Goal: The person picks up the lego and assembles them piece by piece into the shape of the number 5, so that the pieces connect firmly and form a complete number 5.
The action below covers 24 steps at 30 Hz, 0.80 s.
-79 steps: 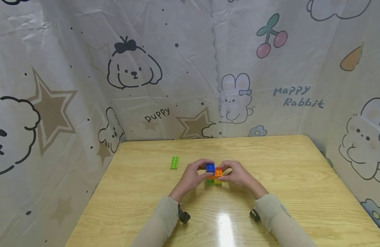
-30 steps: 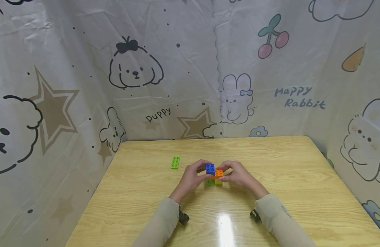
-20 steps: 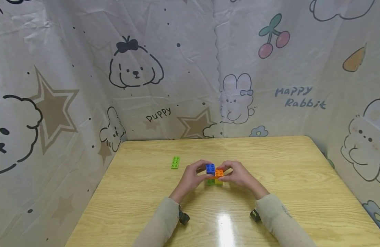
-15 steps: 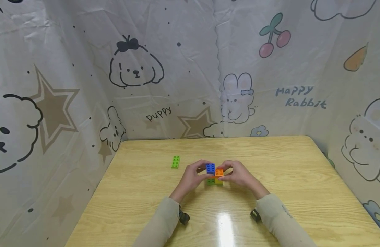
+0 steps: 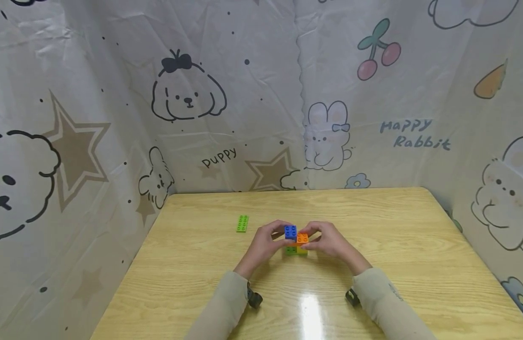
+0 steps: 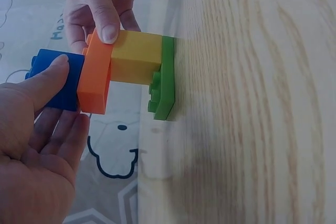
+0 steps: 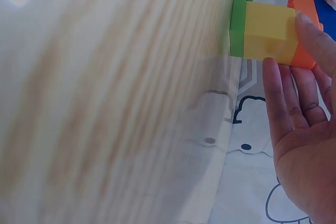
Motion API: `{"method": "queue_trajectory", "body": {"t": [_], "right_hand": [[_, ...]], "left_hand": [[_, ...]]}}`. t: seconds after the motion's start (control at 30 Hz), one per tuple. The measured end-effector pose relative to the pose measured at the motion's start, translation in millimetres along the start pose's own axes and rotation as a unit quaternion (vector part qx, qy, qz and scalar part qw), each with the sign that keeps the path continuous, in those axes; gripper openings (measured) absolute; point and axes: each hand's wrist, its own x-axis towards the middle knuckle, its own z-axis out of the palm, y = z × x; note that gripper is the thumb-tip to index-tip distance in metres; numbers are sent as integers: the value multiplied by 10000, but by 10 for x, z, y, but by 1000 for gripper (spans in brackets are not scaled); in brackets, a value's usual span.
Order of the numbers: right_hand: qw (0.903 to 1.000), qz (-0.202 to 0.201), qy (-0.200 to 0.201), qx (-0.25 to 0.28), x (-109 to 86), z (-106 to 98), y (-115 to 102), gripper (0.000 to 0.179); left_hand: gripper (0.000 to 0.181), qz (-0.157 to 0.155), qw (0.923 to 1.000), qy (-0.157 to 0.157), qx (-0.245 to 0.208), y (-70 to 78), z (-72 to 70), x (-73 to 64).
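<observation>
Left hand (image 5: 263, 241) pinches the blue brick (image 5: 290, 231) between thumb and fingers; the right hand (image 5: 327, 239) grips the orange brick (image 6: 93, 92) near its joint with the yellow brick (image 6: 135, 59). Yellow stands on one end of the green plate (image 6: 168, 80), on or just above the table (image 5: 193, 264). Because blue overhangs the plate's free end, pressing it hard could, I judge, tip the stack or open a joint. No container is visible; a lime studded piece (image 5: 242, 224) lies apart.

At left, the left hand (image 6: 39, 169) pinches a boxy blue plastic block (image 6: 69, 88), touching a boxy orange plastic block (image 6: 95, 82).
</observation>
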Motion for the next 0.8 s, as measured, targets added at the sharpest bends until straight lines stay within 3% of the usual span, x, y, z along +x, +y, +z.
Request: {"method": "queue_trajectory", "body": {"t": [0.8], "right_hand": [[9998, 140, 120, -24, 8, 9, -11, 28]], "left_hand": [[31, -45, 10000, 24, -46, 2, 19, -1]]}}
